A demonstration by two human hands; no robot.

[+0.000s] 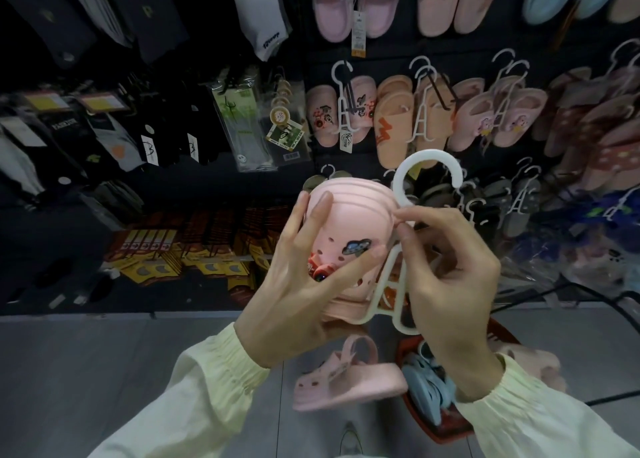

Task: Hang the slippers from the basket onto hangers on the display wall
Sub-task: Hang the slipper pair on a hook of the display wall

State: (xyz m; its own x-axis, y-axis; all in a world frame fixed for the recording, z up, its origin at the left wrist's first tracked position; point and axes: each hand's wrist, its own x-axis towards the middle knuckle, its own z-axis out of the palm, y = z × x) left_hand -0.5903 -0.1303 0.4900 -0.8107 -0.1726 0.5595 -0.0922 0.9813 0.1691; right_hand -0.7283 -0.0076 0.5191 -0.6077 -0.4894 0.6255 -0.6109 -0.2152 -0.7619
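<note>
Fingers (317,215) of the left hand (298,284) are spread and lightly bent round the left side of a pink clog slipper (349,222), with the thumb laid across its charm-decorated front; the hand grips the slipper. Right hand (450,284): thumb and forefinger tips pinch the neck of a white plastic hanger (427,154) just below its hook, and the remaining fingers (446,246) are curled in behind. The slipper is held up in front of the display wall (308,66), rounded ridged end uppermost. The hanger's A-shaped frame lies against the slipper's right side; whether it is clipped in cannot be determined. Directly below, a matching pink clog (346,381) lies on its side on the grey floor (104,371), touching a red basket (403,350) that contains blue slippers (429,385). On the wall, pairs of pink slippers (346,111) hang on white hangers; packaged socks (239,118) hang to the left.
</note>
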